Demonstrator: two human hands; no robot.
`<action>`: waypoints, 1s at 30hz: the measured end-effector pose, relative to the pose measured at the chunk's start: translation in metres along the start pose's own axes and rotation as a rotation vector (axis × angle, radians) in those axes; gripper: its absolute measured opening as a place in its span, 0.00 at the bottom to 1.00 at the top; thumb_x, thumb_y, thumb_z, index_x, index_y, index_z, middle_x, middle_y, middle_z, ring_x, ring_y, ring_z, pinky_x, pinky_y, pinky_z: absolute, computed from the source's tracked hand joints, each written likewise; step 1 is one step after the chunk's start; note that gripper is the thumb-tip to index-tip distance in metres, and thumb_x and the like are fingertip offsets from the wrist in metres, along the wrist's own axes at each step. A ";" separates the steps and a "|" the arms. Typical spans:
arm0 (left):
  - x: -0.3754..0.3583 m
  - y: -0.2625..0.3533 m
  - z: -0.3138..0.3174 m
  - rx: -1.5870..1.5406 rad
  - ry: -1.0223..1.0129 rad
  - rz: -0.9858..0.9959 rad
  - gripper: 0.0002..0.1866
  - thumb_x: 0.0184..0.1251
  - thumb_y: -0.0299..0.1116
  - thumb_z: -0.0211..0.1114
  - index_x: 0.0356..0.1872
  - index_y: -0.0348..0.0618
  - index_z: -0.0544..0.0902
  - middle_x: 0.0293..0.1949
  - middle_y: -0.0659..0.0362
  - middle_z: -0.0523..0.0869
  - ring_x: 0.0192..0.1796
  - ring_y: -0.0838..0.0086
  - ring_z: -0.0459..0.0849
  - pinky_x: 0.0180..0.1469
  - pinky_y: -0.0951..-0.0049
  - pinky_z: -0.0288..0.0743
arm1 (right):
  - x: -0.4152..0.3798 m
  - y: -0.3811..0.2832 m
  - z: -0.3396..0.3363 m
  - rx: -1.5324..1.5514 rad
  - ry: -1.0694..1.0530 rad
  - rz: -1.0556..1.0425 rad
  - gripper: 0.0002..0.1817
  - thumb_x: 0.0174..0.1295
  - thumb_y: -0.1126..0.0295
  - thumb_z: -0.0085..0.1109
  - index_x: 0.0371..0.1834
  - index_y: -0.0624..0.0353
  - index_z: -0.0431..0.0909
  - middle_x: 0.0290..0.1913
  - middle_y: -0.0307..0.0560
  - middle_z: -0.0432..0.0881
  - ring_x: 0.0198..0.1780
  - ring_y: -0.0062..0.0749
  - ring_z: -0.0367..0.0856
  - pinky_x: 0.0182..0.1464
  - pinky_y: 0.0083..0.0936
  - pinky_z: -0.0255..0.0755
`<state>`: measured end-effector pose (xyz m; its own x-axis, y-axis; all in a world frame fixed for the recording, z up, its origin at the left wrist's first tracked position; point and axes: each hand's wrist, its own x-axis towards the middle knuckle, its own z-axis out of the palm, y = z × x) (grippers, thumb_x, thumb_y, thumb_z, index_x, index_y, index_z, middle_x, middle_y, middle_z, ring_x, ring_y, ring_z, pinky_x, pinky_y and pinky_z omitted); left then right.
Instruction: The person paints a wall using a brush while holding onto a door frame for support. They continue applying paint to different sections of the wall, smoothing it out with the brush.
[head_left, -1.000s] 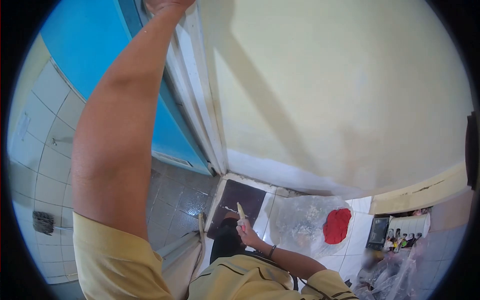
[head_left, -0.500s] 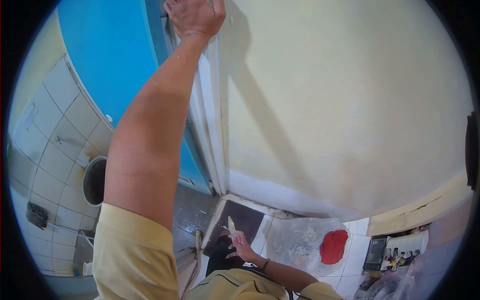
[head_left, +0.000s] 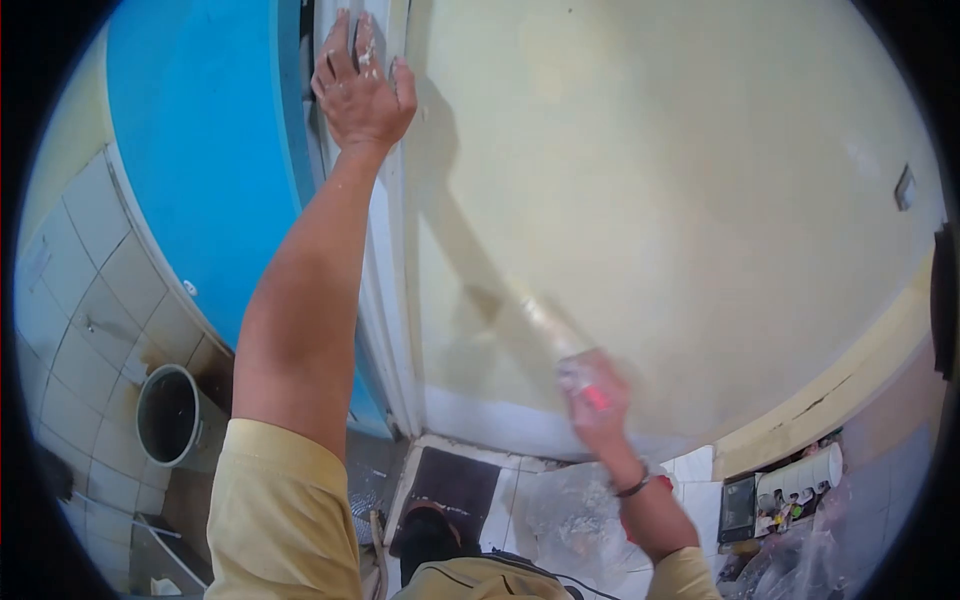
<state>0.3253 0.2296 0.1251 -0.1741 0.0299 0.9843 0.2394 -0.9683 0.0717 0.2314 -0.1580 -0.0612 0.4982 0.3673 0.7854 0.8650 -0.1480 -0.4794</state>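
My left hand (head_left: pixel 365 100) lies with fingers spread on the white door frame (head_left: pixel 390 215), beside the blue door (head_left: pixel 200 150). White paste is smeared on its fingers. Low in front of the cream wall (head_left: pixel 640 200), my right hand (head_left: pixel 597 400) is closed around a putty knife (head_left: pixel 545 322) with a reddish handle. Motion blurs both hand and tool. The pale blade points up and left, its tip close to the wall. A dark wristband (head_left: pixel 632 487) circles my right wrist.
On the tiled floor lie a dark mat (head_left: pixel 455 490) and a clear plastic sheet (head_left: pixel 560 515) with white residue, partly behind my right arm. A grey bucket (head_left: pixel 168 415) stands left beyond the doorway. Cluttered items (head_left: pixel 795 490) sit at lower right; a switch (head_left: pixel 905 188) is on the wall.
My right hand has risen from near the floor mat to the wall, carrying the putty knife. The view has shifted; my left hand stays on the door frame and now appears lower.
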 end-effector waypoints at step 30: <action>0.006 0.009 -0.014 -0.047 -0.011 -0.037 0.34 0.67 0.38 0.58 0.76 0.49 0.64 0.76 0.55 0.64 0.72 0.58 0.65 0.72 0.55 0.60 | 0.360 -0.113 -0.246 -1.074 0.553 -0.801 0.12 0.67 0.71 0.62 0.51 0.60 0.82 0.43 0.53 0.84 0.45 0.50 0.83 0.46 0.40 0.79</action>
<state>0.3127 0.2171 0.1291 -0.1710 0.0686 0.9829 0.1880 -0.9770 0.1009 0.3280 -0.2345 0.3723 -0.3877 0.3223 0.8636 0.4199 -0.7722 0.4767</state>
